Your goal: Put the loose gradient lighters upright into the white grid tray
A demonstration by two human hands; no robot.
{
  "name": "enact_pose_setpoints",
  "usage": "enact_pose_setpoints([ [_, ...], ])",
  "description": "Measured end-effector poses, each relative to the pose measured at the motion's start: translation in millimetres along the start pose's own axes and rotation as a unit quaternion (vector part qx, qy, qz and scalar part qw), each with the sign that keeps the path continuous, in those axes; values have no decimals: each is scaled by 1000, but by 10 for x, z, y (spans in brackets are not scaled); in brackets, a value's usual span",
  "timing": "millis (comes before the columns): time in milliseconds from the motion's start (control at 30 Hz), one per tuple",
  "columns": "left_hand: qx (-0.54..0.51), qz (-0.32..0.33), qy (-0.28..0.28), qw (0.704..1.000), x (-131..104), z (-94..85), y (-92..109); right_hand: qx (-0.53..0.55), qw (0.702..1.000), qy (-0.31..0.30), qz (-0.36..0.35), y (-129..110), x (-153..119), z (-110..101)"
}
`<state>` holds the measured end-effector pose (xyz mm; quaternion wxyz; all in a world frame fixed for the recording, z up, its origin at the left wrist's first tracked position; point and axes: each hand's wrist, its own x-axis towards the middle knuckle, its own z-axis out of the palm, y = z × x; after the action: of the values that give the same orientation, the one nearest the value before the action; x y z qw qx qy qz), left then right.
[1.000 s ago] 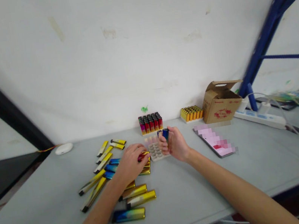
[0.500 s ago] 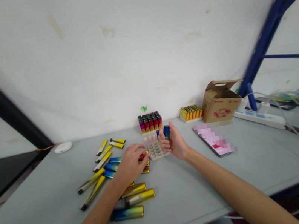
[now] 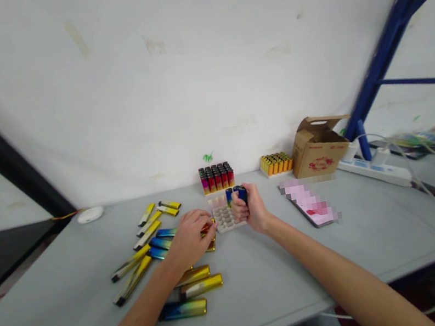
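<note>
My right hand (image 3: 254,210) is closed round an upright dark blue lighter (image 3: 241,193), its thumb at the lighter's top. Close beside that, another blue lighter (image 3: 229,196) stands at the white socketed tray (image 3: 223,218), whose right side is partly hidden by my fingers. My left hand (image 3: 194,234) lies left of the tray with bent, closed fingers. Under and between them show red and gold lighters (image 3: 211,244); whether one is gripped is hidden. Around my left forearm lie loose shiny lighters: blue ones (image 3: 160,243), yellow ones (image 3: 146,235), and a blue-yellow one (image 3: 187,309) nearer the front.
A full tray of red lighters with black tops (image 3: 217,178) stands by the wall, with a tray of yellow lighters (image 3: 276,164) to its right. Further right are an open cardboard box (image 3: 318,154), a phone (image 3: 310,203) and a power strip (image 3: 377,170). A white case (image 3: 90,215) lies far left.
The lighter in my right hand has tilted and dropped slightly, and my thumb has come down over its top. More of the neighbouring blue lighter shows. My left hand stays in place.
</note>
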<state>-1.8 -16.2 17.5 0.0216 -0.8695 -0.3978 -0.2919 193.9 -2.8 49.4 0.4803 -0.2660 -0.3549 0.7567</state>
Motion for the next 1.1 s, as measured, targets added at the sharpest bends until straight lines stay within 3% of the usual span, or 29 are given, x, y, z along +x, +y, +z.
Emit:
enact_pose_setpoints([
  [633,18,-3,-9,1000,13,-1,-5,-39,997,60,33,91,-19,157],
  [900,18,-3,-10,1000,10,3,-4,-31,999,17,19,112,-8,87],
  [1100,8,-6,-15,1000,19,-6,3,-33,997,-65,4,55,-72,109],
])
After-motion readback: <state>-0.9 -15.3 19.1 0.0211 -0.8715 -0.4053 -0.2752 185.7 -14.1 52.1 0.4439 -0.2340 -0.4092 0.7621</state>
